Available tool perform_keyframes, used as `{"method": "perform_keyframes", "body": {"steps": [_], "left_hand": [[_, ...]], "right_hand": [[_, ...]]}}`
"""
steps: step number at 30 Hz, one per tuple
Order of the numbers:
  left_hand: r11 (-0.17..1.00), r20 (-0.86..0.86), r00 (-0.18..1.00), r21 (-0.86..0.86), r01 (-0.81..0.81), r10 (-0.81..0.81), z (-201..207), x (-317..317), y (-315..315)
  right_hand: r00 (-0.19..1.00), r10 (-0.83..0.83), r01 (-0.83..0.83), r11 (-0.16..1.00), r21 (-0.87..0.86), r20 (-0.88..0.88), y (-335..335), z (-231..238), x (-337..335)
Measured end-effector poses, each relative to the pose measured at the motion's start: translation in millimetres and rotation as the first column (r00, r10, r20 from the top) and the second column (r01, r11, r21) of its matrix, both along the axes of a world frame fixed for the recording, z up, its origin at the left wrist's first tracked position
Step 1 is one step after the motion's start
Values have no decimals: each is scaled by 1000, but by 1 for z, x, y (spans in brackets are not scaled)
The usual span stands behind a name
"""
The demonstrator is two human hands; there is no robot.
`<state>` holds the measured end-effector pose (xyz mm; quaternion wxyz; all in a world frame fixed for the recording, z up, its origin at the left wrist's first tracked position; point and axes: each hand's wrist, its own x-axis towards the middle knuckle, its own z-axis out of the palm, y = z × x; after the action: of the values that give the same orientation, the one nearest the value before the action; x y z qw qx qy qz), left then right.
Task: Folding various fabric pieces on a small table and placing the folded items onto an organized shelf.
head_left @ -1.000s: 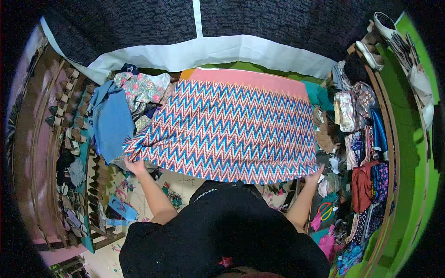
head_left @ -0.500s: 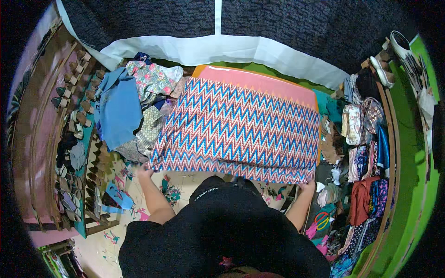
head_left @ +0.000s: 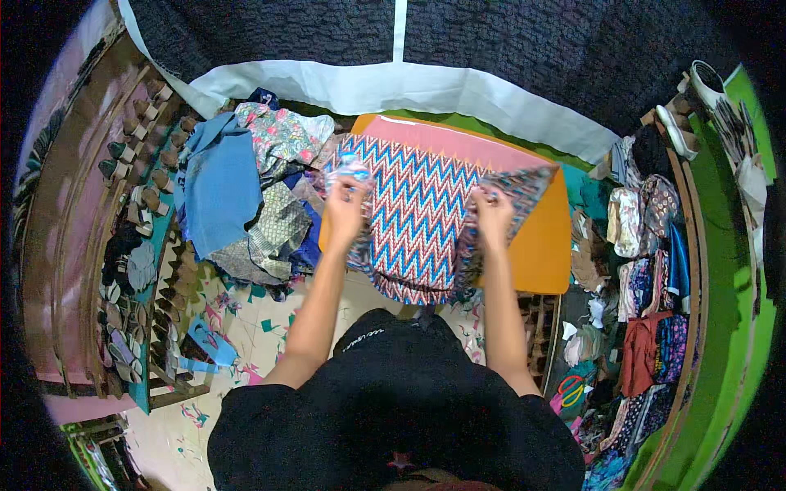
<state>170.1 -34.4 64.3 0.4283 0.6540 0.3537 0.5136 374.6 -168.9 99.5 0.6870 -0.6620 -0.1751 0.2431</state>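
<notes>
A zigzag-patterned cloth (head_left: 413,213) in blue, red and white lies over a board with an orange surface (head_left: 536,254) and a pink far part (head_left: 458,146). My left hand (head_left: 350,203) grips the cloth near its left side, fingers closed and slightly blurred. On the right, my right hand (head_left: 492,214) pinches a fold of the same cloth. Both side portions are drawn inward over the middle, showing the duller reverse. The cloth's near edge hangs past the board toward me, and its far right corner still rests on the board.
Left of the board lies a heap of fabrics, including a blue cloth (head_left: 217,192) and a floral cloth (head_left: 278,139). Wooden racks (head_left: 123,327) with shoe-like pieces stand at far left. Folded fabrics (head_left: 639,352) and scissors (head_left: 571,391) lie at right. Scraps litter the floor (head_left: 270,315).
Both hands have moved from the cloth's near corners inward and away from me, carrying its sides over the middle. More of the orange board now shows at right.
</notes>
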Motion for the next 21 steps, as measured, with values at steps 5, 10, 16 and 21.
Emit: {"method": "perform_keyframes", "body": {"steps": [5, 10, 16, 21], "left_hand": [[903, 219, 953, -329, 275, -211, -6, 40, -66], [894, 155, 960, -354, 275, -234, -11, 30, -85], [953, -89, 972, 199, 230, -216, -7, 25, -89], [917, -92, 934, 181, 356, -344, -15, 25, -96]], "right_hand": [[971, 155, -155, 988, -13, 184, 16, -34, -54], [944, 162, -152, 987, -57, 288, 7, -36, -77], [972, 87, -66, 993, -103, 216, 2, -54, -70], [982, 167, -159, 983, 94, -86, 1, -51, -72]]}}
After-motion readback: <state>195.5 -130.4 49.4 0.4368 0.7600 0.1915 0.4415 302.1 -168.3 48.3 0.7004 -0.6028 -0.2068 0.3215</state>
